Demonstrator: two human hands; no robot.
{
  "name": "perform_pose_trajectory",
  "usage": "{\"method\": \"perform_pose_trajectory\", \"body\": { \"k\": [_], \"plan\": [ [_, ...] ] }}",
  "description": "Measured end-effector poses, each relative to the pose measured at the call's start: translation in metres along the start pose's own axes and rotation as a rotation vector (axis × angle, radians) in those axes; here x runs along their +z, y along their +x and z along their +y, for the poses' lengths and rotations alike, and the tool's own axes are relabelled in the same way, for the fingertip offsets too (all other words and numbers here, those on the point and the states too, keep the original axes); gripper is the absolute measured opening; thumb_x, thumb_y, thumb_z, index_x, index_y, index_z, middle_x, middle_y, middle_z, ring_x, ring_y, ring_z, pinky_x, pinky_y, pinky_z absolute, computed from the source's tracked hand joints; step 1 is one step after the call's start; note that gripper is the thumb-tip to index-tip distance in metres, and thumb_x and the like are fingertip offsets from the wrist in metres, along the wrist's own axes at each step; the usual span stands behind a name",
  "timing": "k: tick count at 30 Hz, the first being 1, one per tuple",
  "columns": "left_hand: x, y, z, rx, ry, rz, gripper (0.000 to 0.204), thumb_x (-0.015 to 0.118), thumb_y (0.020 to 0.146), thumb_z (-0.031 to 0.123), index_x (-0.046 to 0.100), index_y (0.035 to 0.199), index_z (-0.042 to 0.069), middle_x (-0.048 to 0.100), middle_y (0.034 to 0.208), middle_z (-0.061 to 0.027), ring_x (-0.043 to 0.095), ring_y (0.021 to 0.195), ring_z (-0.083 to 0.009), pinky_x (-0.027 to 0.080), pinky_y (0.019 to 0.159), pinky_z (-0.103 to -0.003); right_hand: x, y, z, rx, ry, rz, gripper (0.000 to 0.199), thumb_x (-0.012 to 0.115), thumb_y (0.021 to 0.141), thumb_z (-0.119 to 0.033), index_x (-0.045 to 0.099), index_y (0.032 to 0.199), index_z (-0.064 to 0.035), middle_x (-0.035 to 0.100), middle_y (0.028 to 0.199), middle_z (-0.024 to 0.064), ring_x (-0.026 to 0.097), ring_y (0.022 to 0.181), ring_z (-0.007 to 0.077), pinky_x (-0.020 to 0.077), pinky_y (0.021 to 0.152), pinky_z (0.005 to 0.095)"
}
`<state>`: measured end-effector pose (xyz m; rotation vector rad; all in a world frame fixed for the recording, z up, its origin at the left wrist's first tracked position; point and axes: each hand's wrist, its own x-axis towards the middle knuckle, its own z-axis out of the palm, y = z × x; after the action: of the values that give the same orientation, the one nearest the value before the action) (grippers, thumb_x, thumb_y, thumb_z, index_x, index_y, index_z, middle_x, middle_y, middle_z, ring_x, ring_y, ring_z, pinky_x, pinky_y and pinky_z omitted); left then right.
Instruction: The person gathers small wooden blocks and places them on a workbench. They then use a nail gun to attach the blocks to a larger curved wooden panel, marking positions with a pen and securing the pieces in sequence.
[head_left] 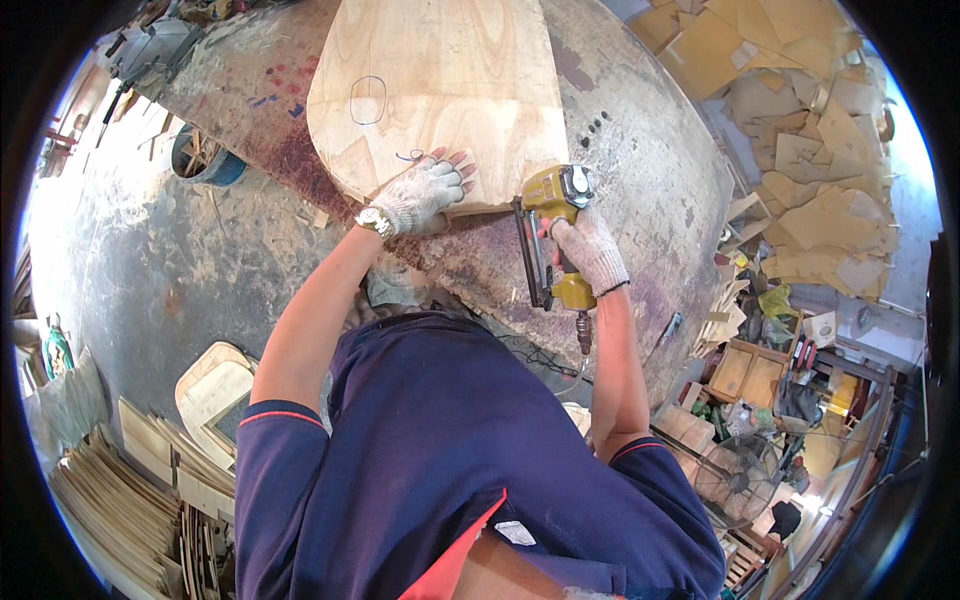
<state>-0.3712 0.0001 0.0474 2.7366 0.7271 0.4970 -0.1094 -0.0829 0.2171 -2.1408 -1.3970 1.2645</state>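
A pale wooden panel [450, 70] with rounded corners lies on the stained worktable [640, 140], its near edge toward me. Blue pen marks, one an oval, show on its face. My left hand [428, 192], in a white fingerless work glove, rests flat on the panel near that edge, fingers stretched out. In my gloved right hand [592, 250] is a yellow and black pneumatic nail gun [553, 195], gripped by its handle. The gun's head is at the panel's near right corner; whether it touches the wood I cannot tell. An air hose fitting [584, 330] hangs from the handle's base.
A blue bucket [222, 168] with wood scraps stands on the floor at left. Stacked thin boards [115, 500] fill the lower left. Brown cut sheets [815, 180] pile up at right, above a floor fan [738, 480]. A grey machine [150, 48] is at far left.
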Motion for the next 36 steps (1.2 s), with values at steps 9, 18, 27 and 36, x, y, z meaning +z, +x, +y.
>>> {"method": "perform_pose_trajectory", "body": {
  "k": [9,18,27,36],
  "plan": [
    [-0.014,0.002,0.006,-0.053,-0.067,-0.085,0.065,0.086,0.066,0.022,0.066,0.127,0.006,0.056,0.149,-0.011,0.036,0.153,-0.0316,0.024,0.129,-0.051,0.012,-0.004,-0.02,-0.013,0.022,-0.069,0.032,0.063,0.095,-0.019,0.064,0.12,0.0018,0.073,0.089,0.0104,0.064,0.053,0.0146,0.0539,0.054,0.0324],
    [-0.019,0.003,0.009,-0.05,-0.036,-0.092,0.068,0.085,0.067,0.022,0.065,0.13,0.005,0.055,0.15,-0.0114,0.036,0.153,-0.0305,0.024,0.13,-0.049,0.026,-0.006,-0.024,0.072,-0.025,-0.059,0.032,0.061,0.095,-0.017,0.061,0.122,0.0,0.072,0.089,0.0094,0.064,0.054,0.0144,0.0534,0.052,0.032],
    [-0.01,0.004,-0.003,-0.04,-0.181,0.052,0.053,0.071,0.081,0.021,0.064,0.13,0.002,0.064,0.135,-0.0176,0.051,0.139,-0.0363,0.035,0.122,-0.049,0.038,-0.017,-0.036,0.012,0.006,-0.064,0.032,0.066,0.096,-0.021,0.065,0.121,-0.0016,0.073,0.087,0.005,0.061,0.052,0.0115,0.0522,0.053,0.0296],
    [-0.002,0.001,-0.011,-0.202,-0.341,0.315,0.055,0.054,0.09,0.009,0.056,0.145,0.002,0.064,0.135,-0.0208,0.055,0.136,-0.0376,0.04,0.119,-0.046,0.053,-0.016,-0.038,-0.012,0.003,-0.091,0.031,0.065,0.095,-0.019,0.064,0.119,0.0001,0.073,0.087,0.0087,0.065,0.052,0.0146,0.0544,0.051,0.032]
  ]
}}
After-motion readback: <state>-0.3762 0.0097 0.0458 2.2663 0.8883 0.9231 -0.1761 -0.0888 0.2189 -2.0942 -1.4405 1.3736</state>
